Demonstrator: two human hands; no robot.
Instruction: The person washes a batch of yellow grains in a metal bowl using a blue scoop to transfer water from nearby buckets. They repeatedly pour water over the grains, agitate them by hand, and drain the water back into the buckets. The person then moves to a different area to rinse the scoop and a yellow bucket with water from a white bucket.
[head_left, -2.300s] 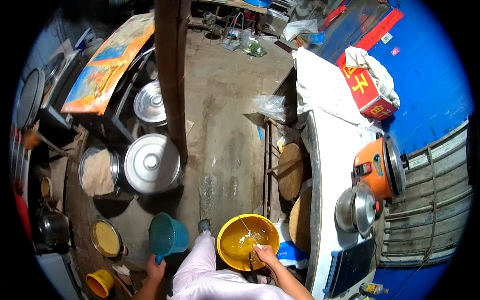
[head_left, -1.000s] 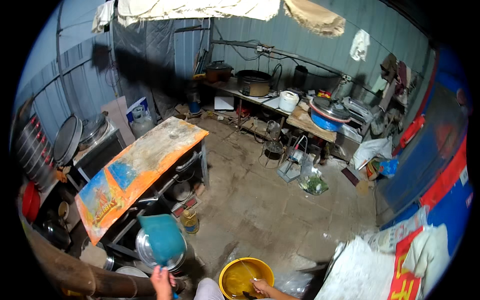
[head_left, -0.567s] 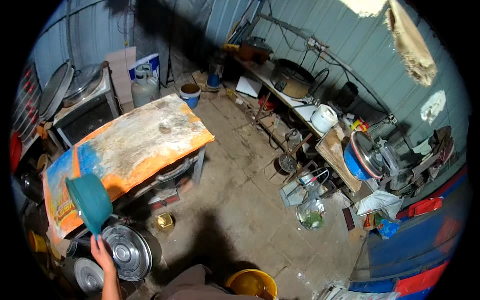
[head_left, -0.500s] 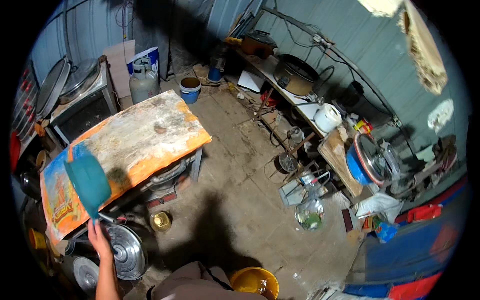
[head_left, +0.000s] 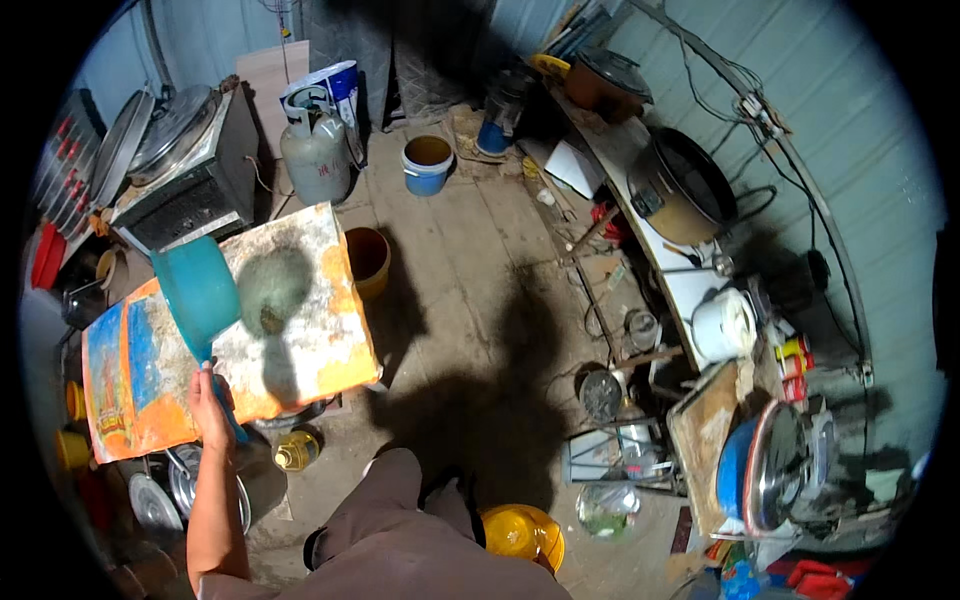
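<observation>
My left hand [head_left: 210, 405] grips the handle of a teal plastic scoop [head_left: 197, 288] and holds it raised over a low table covered with a worn orange and blue sheet [head_left: 300, 330]. The scoop's bowl faces me and casts a round shadow on the sheet. A yellow basin [head_left: 522, 534] sits on the floor by my legs at the bottom of the view. My right hand is out of sight.
A gas cylinder [head_left: 315, 155], a blue bucket [head_left: 428, 165] and a brown bucket [head_left: 367, 260] stand on the concrete floor beyond the table. Metal lids [head_left: 150, 500] and a small oil bottle [head_left: 297, 450] lie under the table. A cluttered bench with pots [head_left: 680, 190] runs along the right wall.
I have stood up from the yellow basin and turned left. My left hand has carried the teal scoop from beside the basin up over the table. My right hand has left the basin.
</observation>
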